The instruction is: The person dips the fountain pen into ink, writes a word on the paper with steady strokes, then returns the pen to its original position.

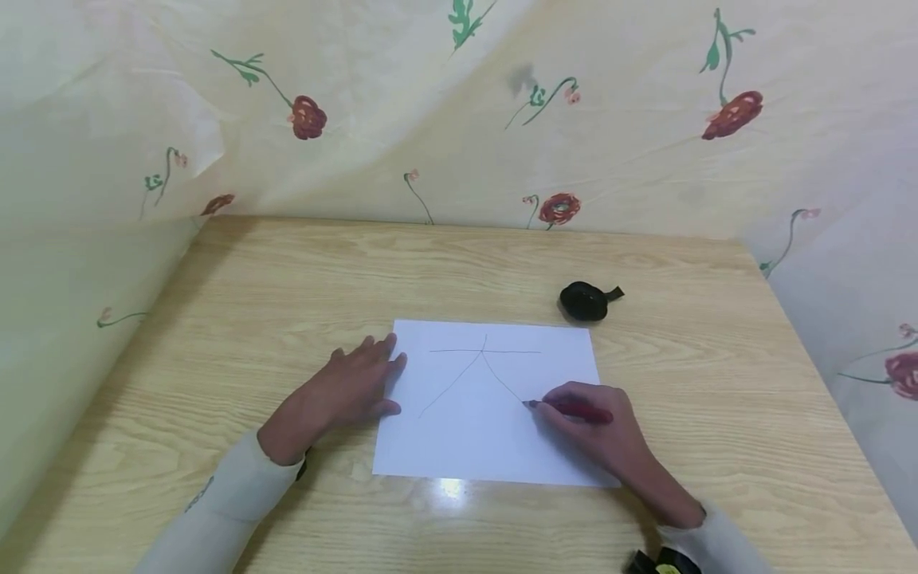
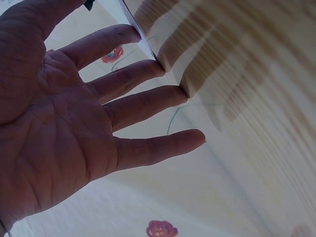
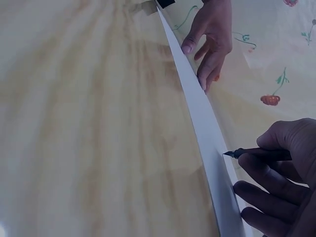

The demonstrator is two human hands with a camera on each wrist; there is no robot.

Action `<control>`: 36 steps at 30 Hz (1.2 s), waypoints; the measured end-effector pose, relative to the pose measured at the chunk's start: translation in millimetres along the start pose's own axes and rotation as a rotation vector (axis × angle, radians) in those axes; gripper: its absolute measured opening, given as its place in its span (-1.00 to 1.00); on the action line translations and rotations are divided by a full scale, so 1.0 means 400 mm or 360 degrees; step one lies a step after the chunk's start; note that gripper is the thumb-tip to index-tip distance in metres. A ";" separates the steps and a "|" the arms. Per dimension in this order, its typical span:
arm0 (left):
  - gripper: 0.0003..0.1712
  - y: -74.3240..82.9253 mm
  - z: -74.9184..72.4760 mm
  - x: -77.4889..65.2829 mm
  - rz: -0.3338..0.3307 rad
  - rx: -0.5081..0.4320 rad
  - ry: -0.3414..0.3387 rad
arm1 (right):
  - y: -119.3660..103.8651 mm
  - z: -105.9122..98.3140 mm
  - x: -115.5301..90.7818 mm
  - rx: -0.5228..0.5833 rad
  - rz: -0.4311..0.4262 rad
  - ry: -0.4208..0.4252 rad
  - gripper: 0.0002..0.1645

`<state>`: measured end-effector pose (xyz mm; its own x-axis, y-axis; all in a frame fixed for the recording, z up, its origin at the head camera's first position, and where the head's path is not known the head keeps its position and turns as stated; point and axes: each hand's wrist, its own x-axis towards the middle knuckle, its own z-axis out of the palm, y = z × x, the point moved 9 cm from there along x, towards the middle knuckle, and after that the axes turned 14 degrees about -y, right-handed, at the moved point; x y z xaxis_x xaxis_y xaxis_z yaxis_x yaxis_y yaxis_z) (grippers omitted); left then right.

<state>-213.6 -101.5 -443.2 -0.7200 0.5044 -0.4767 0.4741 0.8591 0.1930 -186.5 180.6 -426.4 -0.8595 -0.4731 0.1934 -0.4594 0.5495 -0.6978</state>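
A white sheet of paper [image 1: 473, 446] lies on the wooden table, with thin dark lines drawn on it: one horizontal stroke and two that slope apart below it. My right hand [image 1: 598, 422] pinches a dark red pen [image 1: 581, 410], its tip at the lower end of the right sloping line. In the right wrist view the pen [image 3: 269, 154] sits between thumb and fingers, with the other fingertips resting at the paper [image 3: 205, 123]. At the sheet's left edge, my left hand [image 1: 351, 383] rests with fingers spread and fairly straight, as the left wrist view also shows.
Behind the sheet, near its far right corner, a small round black object [image 1: 584, 301] with a short tab lies on the wooden table [image 1: 323, 263]. A pale cloth with printed flowers [image 1: 445, 119] hangs along the back and sides.
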 end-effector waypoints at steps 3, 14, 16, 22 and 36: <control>-0.17 0.001 -0.002 -0.001 0.0006 -0.0018 -0.0005 | 0.001 -0.011 -0.016 -0.0025 0.0030 -0.0009 -0.77; -0.18 0.005 -0.011 -0.006 0.0002 -0.0036 -0.0005 | 0.006 -0.035 -0.053 -0.0046 0.0085 -0.0012 -0.72; -0.18 0.005 -0.011 -0.006 0.0001 -0.0041 -0.0008 | 0.005 -0.036 -0.052 -0.0057 0.0072 -0.0009 -0.72; -0.18 0.005 -0.010 -0.002 -0.0001 -0.0051 -0.0018 | 0.007 -0.037 -0.051 -0.0065 0.0068 -0.0016 -0.73; -0.17 0.005 -0.010 -0.001 -0.0002 -0.0053 -0.0037 | 0.045 -0.081 -0.062 0.0180 0.0383 0.0207 -0.82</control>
<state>-214.4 -99.6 -439.4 -0.7083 0.5016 -0.4966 0.4557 0.8623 0.2210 -180.8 224.5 -421.4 -0.9656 -0.2422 0.0945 -0.2171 0.5516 -0.8053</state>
